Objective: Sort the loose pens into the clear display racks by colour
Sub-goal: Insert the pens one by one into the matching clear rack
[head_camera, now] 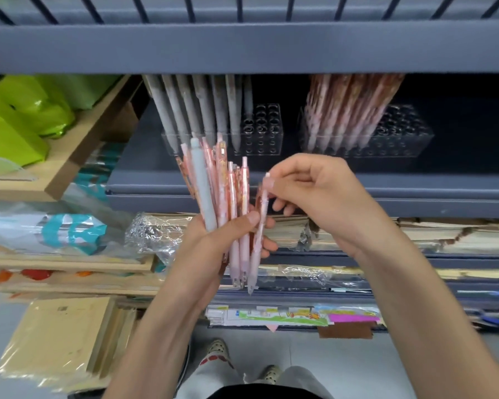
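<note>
My left hand [211, 249] grips a bundle of pens [219, 191], mostly pink with one grey-blue pen [202, 185] at its left side. My right hand [314, 194] pinches the top of one pink pen [260, 226] at the bundle's right edge. On the grey shelf behind stand two clear racks. The left rack [260, 131] holds several grey pens [190, 108] in its left part, with open holes on its right. The right rack [401, 133] holds several pink pens [349, 108] on its left, with open holes on its right.
A dark shelf beam [248, 47] hangs just above the racks. Green bags [20, 116] lie on a wooden shelf to the left. Stacked paper goods and wrapped packets [329, 228] fill the lower shelves. My feet [219, 355] stand on the pale floor below.
</note>
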Demonstrator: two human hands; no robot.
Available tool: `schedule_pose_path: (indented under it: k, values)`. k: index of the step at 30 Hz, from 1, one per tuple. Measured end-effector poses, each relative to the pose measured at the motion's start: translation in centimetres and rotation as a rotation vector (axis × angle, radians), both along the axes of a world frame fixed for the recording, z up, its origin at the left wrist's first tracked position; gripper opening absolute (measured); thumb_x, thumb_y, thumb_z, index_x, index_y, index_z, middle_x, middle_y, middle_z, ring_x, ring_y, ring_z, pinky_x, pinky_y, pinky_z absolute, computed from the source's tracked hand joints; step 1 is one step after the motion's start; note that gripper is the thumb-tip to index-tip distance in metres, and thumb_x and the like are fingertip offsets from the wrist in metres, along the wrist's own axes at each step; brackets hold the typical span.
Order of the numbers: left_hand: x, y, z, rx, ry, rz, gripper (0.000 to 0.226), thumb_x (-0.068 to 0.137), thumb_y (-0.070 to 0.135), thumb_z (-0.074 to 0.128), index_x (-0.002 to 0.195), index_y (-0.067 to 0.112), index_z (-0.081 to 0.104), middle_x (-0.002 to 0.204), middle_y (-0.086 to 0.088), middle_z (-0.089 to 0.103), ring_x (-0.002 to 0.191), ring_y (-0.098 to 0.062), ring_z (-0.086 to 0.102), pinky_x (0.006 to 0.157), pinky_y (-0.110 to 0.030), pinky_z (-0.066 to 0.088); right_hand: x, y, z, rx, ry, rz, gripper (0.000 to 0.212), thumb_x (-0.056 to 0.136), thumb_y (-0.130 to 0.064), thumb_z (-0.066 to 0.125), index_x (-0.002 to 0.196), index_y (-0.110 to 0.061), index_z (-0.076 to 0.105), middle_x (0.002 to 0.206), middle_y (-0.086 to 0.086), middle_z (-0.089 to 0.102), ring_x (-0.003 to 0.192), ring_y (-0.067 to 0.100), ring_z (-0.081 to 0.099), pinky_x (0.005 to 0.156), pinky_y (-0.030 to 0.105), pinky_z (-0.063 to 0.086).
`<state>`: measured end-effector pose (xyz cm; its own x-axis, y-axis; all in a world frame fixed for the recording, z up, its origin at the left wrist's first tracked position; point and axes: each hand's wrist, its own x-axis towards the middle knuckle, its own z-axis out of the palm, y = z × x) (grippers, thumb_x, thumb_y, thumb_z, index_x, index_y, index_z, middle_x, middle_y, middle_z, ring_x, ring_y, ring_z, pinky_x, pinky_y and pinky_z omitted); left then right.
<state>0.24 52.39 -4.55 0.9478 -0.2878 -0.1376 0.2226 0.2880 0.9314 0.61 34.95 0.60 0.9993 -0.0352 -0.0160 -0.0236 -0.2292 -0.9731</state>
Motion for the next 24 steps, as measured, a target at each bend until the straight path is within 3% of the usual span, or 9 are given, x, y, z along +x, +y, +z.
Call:
schedule_pose_path:
  k: [7, 10, 14, 20, 24]
  values:
    - [-1.1, -1.6, -0.7, 0.042, -0.024, -0.092, 0.007, 0.079, 0.017, 0.074, 0.085, 0.015, 0.076, 0.089, -0.016, 0.075, 0.053, -0.022, 0.062, 0.052, -0.03, 0.053, -2.0, -2.2, -0.1, 0.296, -0.15, -0.29, 0.008, 0.093, -0.007, 0.06, 0.095, -0.006, 0.067, 0.076, 0.01, 0.071, 0.065, 0.02, 0.065, 0.062, 0.027, 0.053]
    - [-1.5, -2.6, -0.7, 0.05, -0.039, -0.097, 0.007, 0.079, 0.017, 0.074, 0.083, 0.021, 0.078, 0.087, -0.015, 0.075, 0.051, -0.019, 0.058, 0.05, -0.028, 0.05, -3.2, -2.4, -0.8, 0.195, -0.075, -0.244, 0.006, 0.089, -0.014, 0.068, 0.094, -0.01, 0.069, 0.073, 0.006, 0.072, 0.063, 0.016, 0.066, 0.06, 0.025, 0.054]
    - [-1.7, -3.8, -0.7, 0.054, -0.05, -0.09, 0.007, 0.078, 0.016, 0.075, 0.084, 0.016, 0.077, 0.087, -0.017, 0.074, 0.05, -0.021, 0.056, 0.049, -0.028, 0.049, -4.4, -3.5, -1.2, 0.071, -0.003, -0.174, 0.008, 0.085, -0.012, 0.073, 0.091, -0.008, 0.07, 0.073, 0.011, 0.071, 0.061, 0.016, 0.067, 0.06, 0.026, 0.056]
    - [-2.2, -5.0, -0.4, 0.021, 0.007, -0.095, 0.03, 0.077, 0.017, 0.076, 0.103, 0.005, 0.066, 0.076, -0.006, 0.069, 0.047, -0.017, 0.05, 0.046, -0.024, 0.046, -4.0, -9.1, 0.7, 0.296, -0.34, -0.513, 0.01, 0.097, -0.008, 0.055, 0.105, -0.005, 0.058, 0.084, 0.007, 0.072, 0.081, 0.025, 0.073, 0.074, 0.027, 0.058]
    - [-2.1, -5.5, -0.1, -0.002, 0.029, -0.049, 0.034, 0.08, 0.016, 0.076, 0.108, 0.001, 0.064, 0.073, -0.005, 0.059, 0.045, -0.017, 0.045, 0.043, -0.025, 0.043, -2.0, -12.0, 1.3, 0.395, -0.553, -0.723, 0.025, 0.088, 0.006, 0.04, 0.104, -0.009, 0.051, 0.091, 0.008, 0.069, 0.088, 0.028, 0.072, 0.082, 0.035, 0.058]
